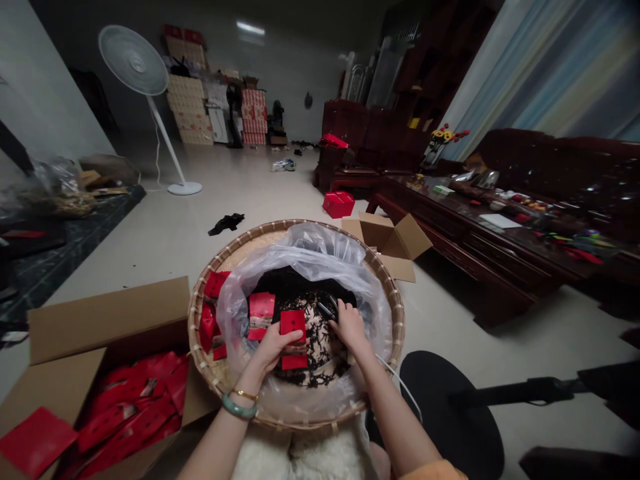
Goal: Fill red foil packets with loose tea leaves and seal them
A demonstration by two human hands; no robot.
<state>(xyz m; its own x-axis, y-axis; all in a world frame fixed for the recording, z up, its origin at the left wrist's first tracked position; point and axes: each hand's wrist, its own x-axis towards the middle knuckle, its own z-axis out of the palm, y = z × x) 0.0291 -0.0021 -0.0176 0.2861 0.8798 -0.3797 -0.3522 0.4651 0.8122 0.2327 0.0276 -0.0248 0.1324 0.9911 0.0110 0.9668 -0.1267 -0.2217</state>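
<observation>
Red packet [293, 323] in the left hand [274, 345], held over the plastic-lined round basket [397, 320] on the person's lap. The left forearm slants up and inward from the bottom, a gold bracelet [245, 395] and a green bangle [239, 406] at its wrist; the thumb lies across the packet's face, clamping it, with the other fingers mostly hidden beneath. From the other side, the right forearm angles up and inward too, palm down, and that right hand [350, 325] has its fingers curled around a slim, shiny tool [327, 311] just above dark shreds [316, 327]. Another packet [261, 308] rests inside the clear plastic [300, 252], near the left hand.
</observation>
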